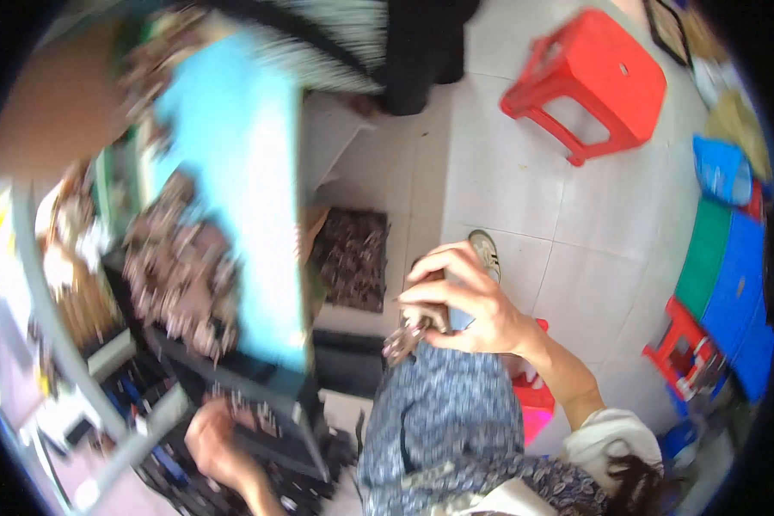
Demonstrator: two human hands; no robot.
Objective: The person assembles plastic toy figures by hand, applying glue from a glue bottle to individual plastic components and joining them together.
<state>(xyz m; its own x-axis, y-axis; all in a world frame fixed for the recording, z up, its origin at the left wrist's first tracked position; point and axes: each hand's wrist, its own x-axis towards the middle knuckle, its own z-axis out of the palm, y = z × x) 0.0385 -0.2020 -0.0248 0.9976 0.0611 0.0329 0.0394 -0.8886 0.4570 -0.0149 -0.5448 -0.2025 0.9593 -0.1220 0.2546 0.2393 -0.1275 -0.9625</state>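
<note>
My right hand (469,301) is raised over my lap, above blue patterned trousers (443,421). Its fingers are closed on a small cluster of dark metal pieces (404,337) that hangs below the thumb. My left hand (215,440) is low at the left, blurred, resting at a black tray (267,378) under the light blue tabletop (232,172). Whether it grips anything is unclear. Heaps of small brownish parts (181,275) lie on the table's left side.
A box of dark parts (351,258) sits on the tiled floor beside the table. A red plastic stool (593,82) stands at the far right, a smaller red stool (684,344) and blue crates (740,301) along the right edge. Someone in dark clothes (421,52) stands at the top.
</note>
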